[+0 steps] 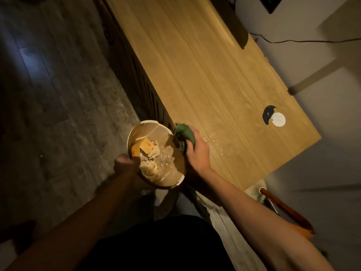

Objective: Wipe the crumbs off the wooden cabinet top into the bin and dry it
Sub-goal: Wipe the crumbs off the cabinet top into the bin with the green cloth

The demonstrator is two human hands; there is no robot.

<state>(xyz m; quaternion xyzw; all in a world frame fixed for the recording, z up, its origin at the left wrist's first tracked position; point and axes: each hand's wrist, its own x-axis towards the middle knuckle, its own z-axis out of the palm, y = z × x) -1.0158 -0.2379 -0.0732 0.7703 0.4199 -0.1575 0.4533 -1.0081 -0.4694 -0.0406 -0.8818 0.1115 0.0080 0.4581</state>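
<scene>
A long wooden cabinet top (205, 79) runs from the top of the view down to the right. My left hand (126, 163) grips the rim of a round pale bin (134, 132), held against the cabinet's front edge. Crumbs, scraps and a yellow wrapper lie inside the bin. My right hand (196, 149) holds a bunched green cloth (184, 134) at the cabinet's edge, right over the bin's rim. Wet streaks and a few crumbs (216, 142) shine on the wood just beside that hand.
A round cable hole with a white cap (278, 119) sits near the cabinet's right end. A dark object (232, 18) stands at the back edge, and a black cable (293, 41) runs along the wall. An orange-handled item (287, 212) lies below the cabinet's end. Grey floor lies to the left.
</scene>
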